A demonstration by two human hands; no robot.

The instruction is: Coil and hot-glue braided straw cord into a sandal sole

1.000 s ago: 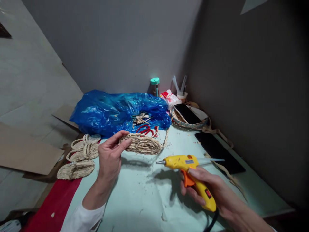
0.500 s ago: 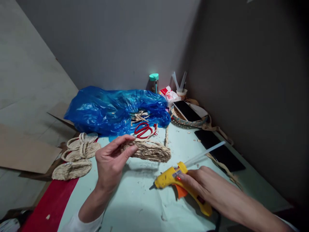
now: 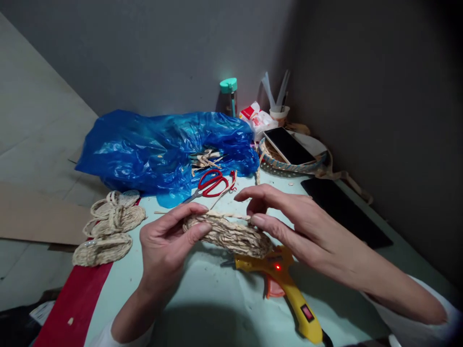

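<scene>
My left hand [image 3: 170, 246] pinches one end of a coil of twisted straw cord [image 3: 231, 236], held above the table. Along the coil's top edge runs a pale straw strand [image 3: 231, 215]. The thumb and a bent finger of my right hand [image 3: 289, 221] close on this strand at the coil's right part, with the index finger raised. Beneath the coil, a yellow glue gun [image 3: 294, 299] lies on the table, its red light lit and its nozzle pointing left. The coil hides part of its body.
Several woven straw slippers [image 3: 112, 231] sit at the left edge over a red strip [image 3: 72, 308]. Behind are a blue plastic bag [image 3: 144, 149], red-handled scissors [image 3: 213, 183] and a lidded bottle [image 3: 228, 96]. A phone [image 3: 289, 146] rests in a basket [image 3: 289, 167] near a black slab [image 3: 343, 212].
My right hand has let go of the glue gun, now lying on the table, and moved up to the strand on the coil. My left hand keeps its hold. The view has shifted slightly.
</scene>
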